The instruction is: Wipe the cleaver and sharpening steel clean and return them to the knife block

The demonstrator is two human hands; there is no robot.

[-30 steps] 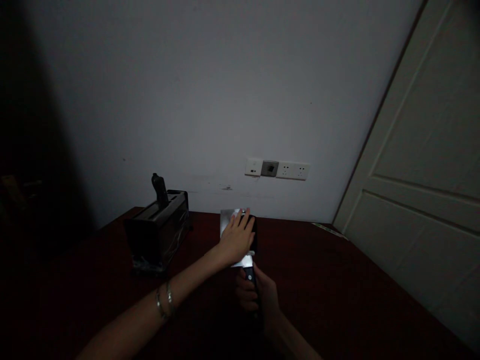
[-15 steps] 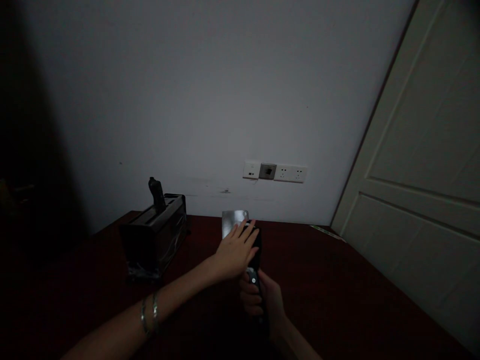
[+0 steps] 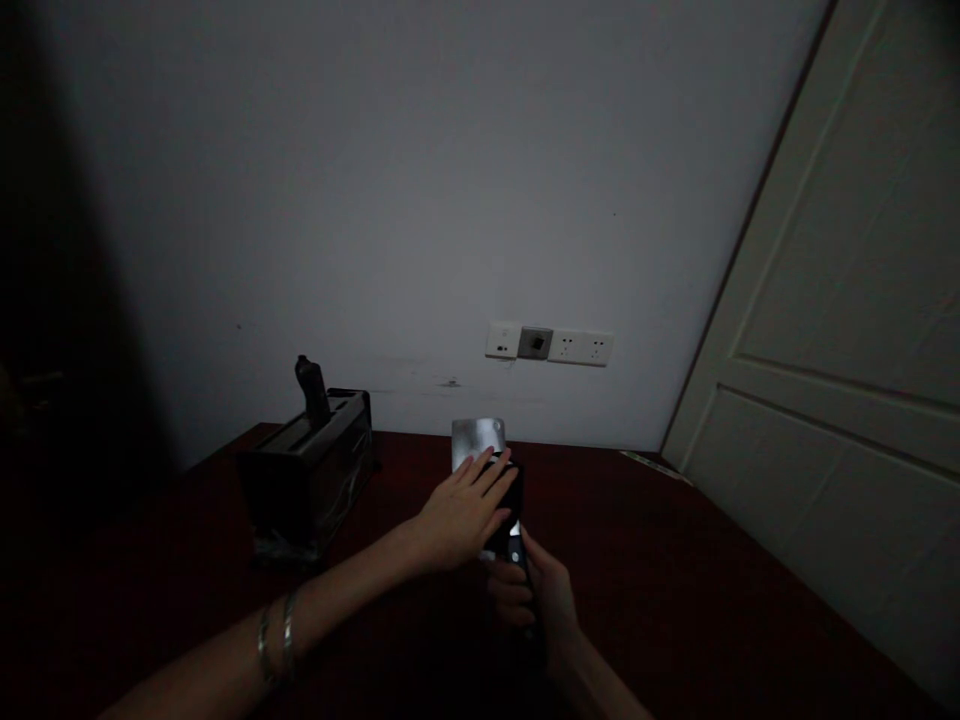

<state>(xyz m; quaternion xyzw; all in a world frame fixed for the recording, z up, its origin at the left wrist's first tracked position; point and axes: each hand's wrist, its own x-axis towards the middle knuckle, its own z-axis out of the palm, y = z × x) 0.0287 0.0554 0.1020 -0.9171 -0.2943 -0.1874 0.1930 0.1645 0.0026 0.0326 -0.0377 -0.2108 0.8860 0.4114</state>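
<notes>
The right hand (image 3: 553, 595) is gripping the black, riveted handle of a cleaver (image 3: 478, 437); its silvery, squarish blade is projecting ahead of the fingers, over the dark red surface (image 3: 645, 570). The left hand (image 3: 461, 513) is lying, fingers extended, across a black object (image 3: 514, 491) against the blade.

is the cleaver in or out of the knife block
Out: the right hand holds the cleaver away from the knife block, the left hand over part of its blade.
</notes>
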